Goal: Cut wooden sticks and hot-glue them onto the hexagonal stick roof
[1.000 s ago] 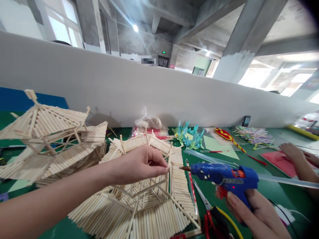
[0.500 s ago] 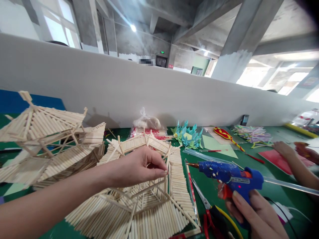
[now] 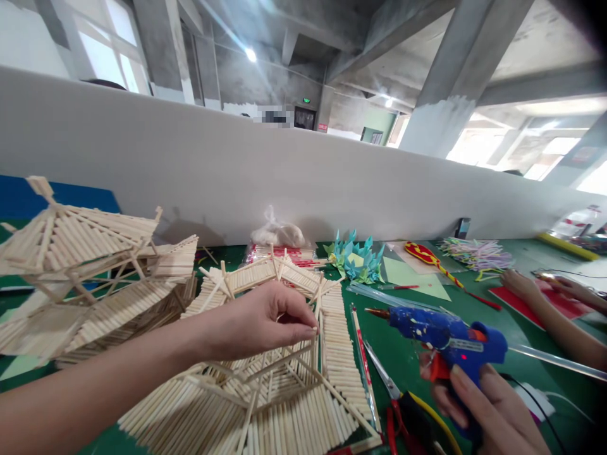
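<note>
Over the model of pale wooden sticks (image 3: 303,423), my left hand (image 3: 272,316) is closed in a pinch. A thin wooden stick (image 3: 315,344) stands in its fingertips, at the model's inner frame; its far end is hard to make out. My right hand (image 3: 493,404) wraps round the handle of a blue hot glue gun (image 3: 441,328), a finger at the orange trigger. The gun's nozzle points left toward my left hand, apart from it, and a clear glue stick (image 3: 554,360) runs out of its back.
A roofed stick model (image 3: 95,234) stands at left. Scissors (image 3: 386,376) lie below the gun. Behind are bagged sticks (image 3: 284,253), a blue-green paper piece (image 3: 358,259) and a red-yellow tasselled ornament (image 3: 422,254). At right, another person's hands (image 3: 521,287) work over red sheets (image 3: 564,303).
The glue gun has shifted slightly right, its nozzle farther from my left hand. My left hand keeps its pinch in place. The other person's hands have moved over the red sheets.
</note>
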A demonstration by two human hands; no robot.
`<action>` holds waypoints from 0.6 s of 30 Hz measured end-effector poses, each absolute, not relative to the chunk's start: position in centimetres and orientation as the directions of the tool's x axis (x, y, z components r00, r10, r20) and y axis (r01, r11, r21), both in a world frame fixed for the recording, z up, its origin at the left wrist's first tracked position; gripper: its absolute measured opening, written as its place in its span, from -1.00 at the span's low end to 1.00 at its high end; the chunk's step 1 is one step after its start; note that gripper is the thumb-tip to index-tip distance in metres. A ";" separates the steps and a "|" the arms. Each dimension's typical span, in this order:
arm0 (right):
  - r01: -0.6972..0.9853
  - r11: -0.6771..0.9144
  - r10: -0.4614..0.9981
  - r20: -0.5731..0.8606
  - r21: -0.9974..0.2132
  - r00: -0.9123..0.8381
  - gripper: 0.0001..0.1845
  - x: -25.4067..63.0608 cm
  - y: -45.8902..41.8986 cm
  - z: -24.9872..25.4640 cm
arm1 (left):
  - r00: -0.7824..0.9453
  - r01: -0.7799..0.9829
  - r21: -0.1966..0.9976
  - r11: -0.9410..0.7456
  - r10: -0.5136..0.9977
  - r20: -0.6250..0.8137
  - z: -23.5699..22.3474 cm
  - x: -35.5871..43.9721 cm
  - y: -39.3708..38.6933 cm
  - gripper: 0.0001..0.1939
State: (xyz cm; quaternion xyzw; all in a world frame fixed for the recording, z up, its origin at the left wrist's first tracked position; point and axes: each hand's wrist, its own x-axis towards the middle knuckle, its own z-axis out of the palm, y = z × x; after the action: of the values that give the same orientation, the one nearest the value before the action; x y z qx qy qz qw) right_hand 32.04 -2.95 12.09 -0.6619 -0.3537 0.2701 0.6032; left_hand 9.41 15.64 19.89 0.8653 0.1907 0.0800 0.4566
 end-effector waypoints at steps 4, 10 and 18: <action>0.148 -0.017 0.769 0.082 -0.989 0.634 -0.61 31.6 -2.9 12.5 | 0.912 0.270 0.809 -0.522 0.408 -0.042 19.9 9.4 15.6 -0.78; 0.130 -0.036 0.777 0.054 -0.991 0.627 -0.62 31.7 -2.9 12.1 | 0.916 0.261 0.806 -0.531 0.401 -0.033 19.9 9.4 15.6 -0.79; 0.057 -0.030 0.780 0.013 -0.998 0.626 -0.64 31.5 -2.9 12.1 | 0.913 0.268 0.803 -0.533 0.405 -0.036 19.8 9.4 15.7 -0.78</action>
State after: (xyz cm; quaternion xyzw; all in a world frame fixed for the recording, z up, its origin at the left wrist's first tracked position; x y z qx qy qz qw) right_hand 31.47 -2.86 12.14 -0.6555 -0.3192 0.2918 0.6192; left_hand 9.39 15.66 19.82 0.8719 0.1930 0.0775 0.4433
